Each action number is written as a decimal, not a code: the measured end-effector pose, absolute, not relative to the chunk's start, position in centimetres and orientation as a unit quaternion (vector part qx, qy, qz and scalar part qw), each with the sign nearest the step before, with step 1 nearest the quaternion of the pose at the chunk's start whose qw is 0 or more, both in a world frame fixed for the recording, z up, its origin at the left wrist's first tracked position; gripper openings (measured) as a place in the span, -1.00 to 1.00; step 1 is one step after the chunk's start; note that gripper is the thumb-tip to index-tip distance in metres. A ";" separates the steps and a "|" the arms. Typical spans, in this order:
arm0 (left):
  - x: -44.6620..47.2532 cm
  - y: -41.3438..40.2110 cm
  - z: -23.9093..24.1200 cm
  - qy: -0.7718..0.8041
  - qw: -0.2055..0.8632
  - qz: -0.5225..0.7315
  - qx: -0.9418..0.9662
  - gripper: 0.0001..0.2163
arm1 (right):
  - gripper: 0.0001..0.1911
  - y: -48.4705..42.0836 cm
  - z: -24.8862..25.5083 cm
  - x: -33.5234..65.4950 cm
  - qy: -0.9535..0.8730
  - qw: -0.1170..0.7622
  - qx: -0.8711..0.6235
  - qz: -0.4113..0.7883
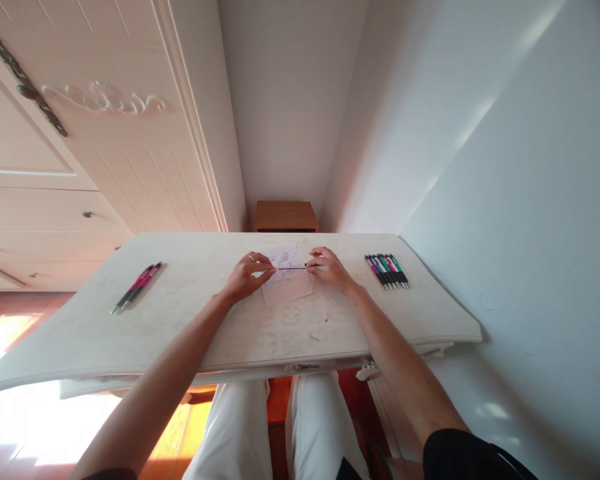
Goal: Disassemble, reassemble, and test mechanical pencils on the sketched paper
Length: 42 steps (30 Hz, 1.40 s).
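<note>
Now | step: I read left hand and right hand each pinching one thin dark rod, perhaps a refill | next: calls for steady grip.

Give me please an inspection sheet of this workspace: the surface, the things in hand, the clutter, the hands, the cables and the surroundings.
Surface: white table, scuffed in places.
Things in hand: thin dark stick, held level over the paper sheets at the middle of the table; whether it touches them cannot be told.
Clutter: two pens lie together at the left; row of pens lies side by side at the right.
Hands: left hand and right hand each pinch one end of the stick, grip closed.
Cables: nothing seen.
Surroundings: wardrobe at the left, wooden cabinet behind the table, wall at the right.
</note>
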<state>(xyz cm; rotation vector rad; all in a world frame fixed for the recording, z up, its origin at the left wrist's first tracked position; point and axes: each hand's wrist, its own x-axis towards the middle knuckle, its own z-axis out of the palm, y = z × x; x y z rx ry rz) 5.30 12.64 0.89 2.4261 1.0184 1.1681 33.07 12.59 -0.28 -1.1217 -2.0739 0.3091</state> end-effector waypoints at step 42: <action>5.2 12.0 1.1 0.348 0.067 0.406 0.843 -0.64 | -0.81 12.0 0.5 32.8 -0.764 0.398 -0.452 0.233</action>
